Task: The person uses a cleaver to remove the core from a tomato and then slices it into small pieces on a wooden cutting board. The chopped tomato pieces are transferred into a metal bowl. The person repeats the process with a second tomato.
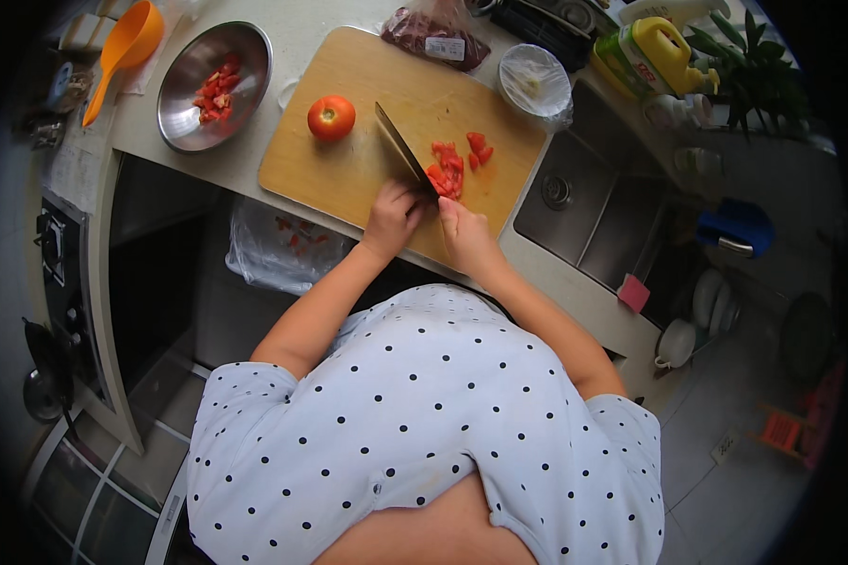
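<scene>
Knife (407, 151) in right fingers (450, 215)

Red tomato (331, 119), black-dotted white shirt (424, 395)

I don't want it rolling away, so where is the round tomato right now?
In the head view, the round tomato sits on the left part of the cutting board, between the metal bowl and the knife.
</scene>
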`<action>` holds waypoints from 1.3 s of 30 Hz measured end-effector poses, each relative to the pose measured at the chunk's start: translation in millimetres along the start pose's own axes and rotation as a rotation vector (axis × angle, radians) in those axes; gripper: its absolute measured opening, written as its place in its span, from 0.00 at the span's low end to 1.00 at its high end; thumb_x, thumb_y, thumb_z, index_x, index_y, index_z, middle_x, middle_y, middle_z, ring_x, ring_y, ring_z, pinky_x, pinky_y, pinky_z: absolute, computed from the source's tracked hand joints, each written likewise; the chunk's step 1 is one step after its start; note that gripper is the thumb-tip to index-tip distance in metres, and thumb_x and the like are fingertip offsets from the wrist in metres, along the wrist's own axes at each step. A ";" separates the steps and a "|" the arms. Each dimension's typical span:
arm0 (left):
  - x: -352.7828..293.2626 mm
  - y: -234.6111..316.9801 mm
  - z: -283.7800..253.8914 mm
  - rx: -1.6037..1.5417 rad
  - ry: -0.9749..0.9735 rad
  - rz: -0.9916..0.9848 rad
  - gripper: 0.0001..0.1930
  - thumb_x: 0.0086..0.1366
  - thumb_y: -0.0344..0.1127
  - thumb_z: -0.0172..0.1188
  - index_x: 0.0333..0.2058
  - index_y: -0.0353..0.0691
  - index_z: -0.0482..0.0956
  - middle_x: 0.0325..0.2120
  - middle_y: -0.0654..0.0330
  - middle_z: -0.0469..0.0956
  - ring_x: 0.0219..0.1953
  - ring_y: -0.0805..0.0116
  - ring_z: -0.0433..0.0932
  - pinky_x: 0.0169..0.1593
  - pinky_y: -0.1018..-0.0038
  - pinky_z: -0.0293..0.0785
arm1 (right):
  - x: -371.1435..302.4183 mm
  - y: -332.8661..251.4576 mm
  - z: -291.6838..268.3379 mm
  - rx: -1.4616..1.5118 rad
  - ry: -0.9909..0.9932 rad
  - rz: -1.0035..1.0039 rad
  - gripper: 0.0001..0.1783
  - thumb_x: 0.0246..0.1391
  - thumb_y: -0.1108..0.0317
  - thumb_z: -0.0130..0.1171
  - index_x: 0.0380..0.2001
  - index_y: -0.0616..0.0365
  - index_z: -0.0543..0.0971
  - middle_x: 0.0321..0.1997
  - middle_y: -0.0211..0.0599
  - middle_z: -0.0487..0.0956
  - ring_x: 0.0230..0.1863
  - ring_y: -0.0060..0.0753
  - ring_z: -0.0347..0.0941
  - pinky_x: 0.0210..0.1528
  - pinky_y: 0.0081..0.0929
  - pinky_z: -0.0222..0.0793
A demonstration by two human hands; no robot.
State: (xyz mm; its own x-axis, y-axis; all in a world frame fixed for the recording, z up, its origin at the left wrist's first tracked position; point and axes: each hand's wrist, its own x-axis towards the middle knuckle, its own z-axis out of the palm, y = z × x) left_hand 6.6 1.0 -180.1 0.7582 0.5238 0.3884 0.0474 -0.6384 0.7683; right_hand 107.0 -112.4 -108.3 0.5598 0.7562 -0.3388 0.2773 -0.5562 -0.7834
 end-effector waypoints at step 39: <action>47.5 24.9 93.4 -0.132 0.082 -0.132 0.18 0.62 0.37 0.51 0.48 0.32 0.72 0.53 0.46 0.68 0.60 0.45 0.60 0.62 0.60 0.55 | -38.4 87.4 -28.7 0.774 -0.064 0.536 0.16 0.60 0.60 0.51 0.24 0.61 0.70 0.14 0.30 0.68 0.11 0.19 0.62 0.13 0.21 0.59</action>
State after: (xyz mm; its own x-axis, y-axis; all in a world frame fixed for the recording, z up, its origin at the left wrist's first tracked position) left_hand 104.5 -42.7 -190.0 0.6949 0.6459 0.3160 0.0534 -0.4846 0.8731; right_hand 132.1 -199.9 -148.7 0.4116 0.4962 -0.7644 -0.6133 -0.4696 -0.6351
